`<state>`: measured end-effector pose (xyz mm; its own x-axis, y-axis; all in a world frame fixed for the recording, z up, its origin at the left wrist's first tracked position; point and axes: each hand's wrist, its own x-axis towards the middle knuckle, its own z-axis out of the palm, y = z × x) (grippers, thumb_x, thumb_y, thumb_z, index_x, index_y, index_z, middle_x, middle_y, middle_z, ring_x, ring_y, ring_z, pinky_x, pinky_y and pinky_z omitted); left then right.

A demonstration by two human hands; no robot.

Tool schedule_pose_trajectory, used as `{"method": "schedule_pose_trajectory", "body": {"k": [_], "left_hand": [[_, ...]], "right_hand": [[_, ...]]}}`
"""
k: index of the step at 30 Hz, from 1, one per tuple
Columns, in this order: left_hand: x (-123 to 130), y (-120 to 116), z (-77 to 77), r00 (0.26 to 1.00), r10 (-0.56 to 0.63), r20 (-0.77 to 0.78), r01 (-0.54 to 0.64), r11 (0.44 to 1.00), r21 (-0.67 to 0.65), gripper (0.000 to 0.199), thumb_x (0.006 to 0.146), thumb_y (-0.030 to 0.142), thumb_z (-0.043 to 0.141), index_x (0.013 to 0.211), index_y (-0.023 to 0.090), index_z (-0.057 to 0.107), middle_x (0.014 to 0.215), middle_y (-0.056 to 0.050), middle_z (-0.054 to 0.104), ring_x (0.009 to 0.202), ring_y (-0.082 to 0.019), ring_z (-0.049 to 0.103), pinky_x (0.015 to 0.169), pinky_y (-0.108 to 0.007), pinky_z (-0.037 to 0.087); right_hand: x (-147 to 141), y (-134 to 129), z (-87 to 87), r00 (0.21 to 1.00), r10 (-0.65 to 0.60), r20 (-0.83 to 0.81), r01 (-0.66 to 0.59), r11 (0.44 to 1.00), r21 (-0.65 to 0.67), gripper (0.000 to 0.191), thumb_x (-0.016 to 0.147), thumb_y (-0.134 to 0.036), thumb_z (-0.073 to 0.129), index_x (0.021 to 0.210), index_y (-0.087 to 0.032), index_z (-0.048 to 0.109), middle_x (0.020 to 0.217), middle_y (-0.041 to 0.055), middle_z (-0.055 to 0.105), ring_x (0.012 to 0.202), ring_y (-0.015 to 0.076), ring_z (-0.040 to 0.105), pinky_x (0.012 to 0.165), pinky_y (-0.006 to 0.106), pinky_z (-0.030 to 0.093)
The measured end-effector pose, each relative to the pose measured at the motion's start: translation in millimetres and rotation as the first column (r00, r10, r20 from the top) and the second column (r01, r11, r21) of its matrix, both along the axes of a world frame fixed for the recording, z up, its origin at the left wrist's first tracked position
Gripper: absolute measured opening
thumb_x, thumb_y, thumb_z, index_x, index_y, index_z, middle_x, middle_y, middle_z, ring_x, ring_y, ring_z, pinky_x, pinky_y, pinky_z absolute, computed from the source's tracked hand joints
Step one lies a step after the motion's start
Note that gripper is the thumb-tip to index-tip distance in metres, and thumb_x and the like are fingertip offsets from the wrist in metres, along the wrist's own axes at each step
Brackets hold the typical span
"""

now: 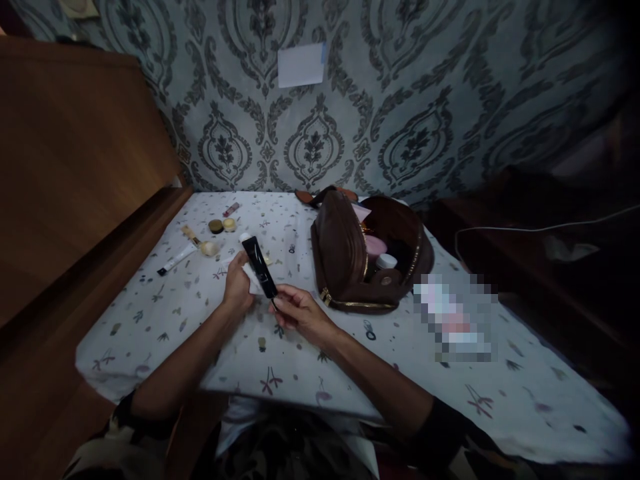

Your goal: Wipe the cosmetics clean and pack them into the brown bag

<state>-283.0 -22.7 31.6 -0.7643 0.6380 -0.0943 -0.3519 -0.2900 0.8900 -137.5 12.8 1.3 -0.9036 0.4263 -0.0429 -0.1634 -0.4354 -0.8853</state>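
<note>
A black tube (260, 267) with a pale end at its top left is tilted between my hands, above the patterned tablecloth. My left hand (238, 283) is closed round a white cloth or tissue (255, 280), beside the tube's upper part. At the tube's lower end, the fingers of my right hand (300, 312) pinch it. To the right stands an unzipped brown bag (340, 247), with a pink item (375, 246) and a white-lidded jar (387, 261) inside.
Left on the patterned table (180, 320) lie a brush (207, 248), a white tube (179, 259), two small round pots (223, 225) and a small reddish tube (231, 209). A pixelated item (453, 317) lies right of the bag. A wooden panel (85, 133) rises at the left.
</note>
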Motion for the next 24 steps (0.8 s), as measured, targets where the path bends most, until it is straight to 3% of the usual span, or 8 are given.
{"method": "schedule_pose_trajectory", "body": {"k": [7,11,17,21,24], "left_hand": [[-3.5,0.6,-2.9,0.998,0.059,0.019,-0.059,0.998,-0.002,0.026,0.067,0.036,0.074,0.074,0.017,0.058,0.060,0.006,0.058,0.051,-0.009,0.049,0.051,-0.020,0.037],[-2.4,2.5,-3.4,0.998,0.017,0.068,-0.019,0.999,0.029,0.028,0.067,0.037,0.075,0.069,0.017,0.056,0.059,0.006,0.055,0.054,-0.009,0.049,0.056,-0.021,0.041],[2.1,-3.1,2.2,0.970,-0.202,0.137,0.189,0.977,0.097,0.017,0.061,0.019,0.067,0.076,0.017,0.058,0.067,0.002,0.061,0.061,-0.013,0.058,0.059,-0.024,0.047],[5.6,-9.2,9.7,0.903,-0.411,0.125,0.394,0.908,0.140,0.044,0.051,0.007,0.055,0.094,0.016,0.064,0.084,-0.004,0.070,0.076,-0.019,0.065,0.071,-0.031,0.054],[5.9,-11.2,13.7,0.871,-0.482,0.092,0.472,0.874,0.115,0.058,0.046,0.006,0.052,0.102,0.018,0.064,0.101,-0.006,0.071,0.082,-0.021,0.067,0.071,-0.033,0.056]], "right_hand": [[-1.1,2.1,-5.6,0.999,-0.030,0.034,0.027,0.997,0.075,0.044,0.075,-0.045,0.078,0.109,-0.018,0.067,0.076,-0.0008,0.066,0.051,0.0064,0.053,0.041,0.018,0.029],[-1.0,4.0,-5.8,0.997,-0.045,0.066,0.037,0.992,0.124,0.039,0.075,-0.044,0.078,0.100,-0.017,0.068,0.074,-0.0015,0.064,0.049,0.0061,0.052,0.041,0.019,0.028],[0.6,8.0,-3.0,0.984,-0.162,0.069,0.152,0.980,0.127,0.034,0.075,-0.046,0.078,0.088,-0.018,0.064,0.070,-0.0020,0.062,0.049,0.0065,0.050,0.043,0.020,0.030],[1.5,12.6,-3.4,0.971,-0.225,0.081,0.220,0.973,0.068,0.038,0.072,-0.047,0.080,0.086,-0.017,0.063,0.070,-0.0023,0.062,0.049,0.0059,0.049,0.043,0.020,0.029],[1.7,13.1,-1.5,0.971,-0.235,0.036,0.234,0.972,0.015,0.044,0.069,-0.046,0.082,0.096,-0.018,0.063,0.071,-0.0025,0.063,0.049,0.0065,0.050,0.042,0.019,0.028]]}}
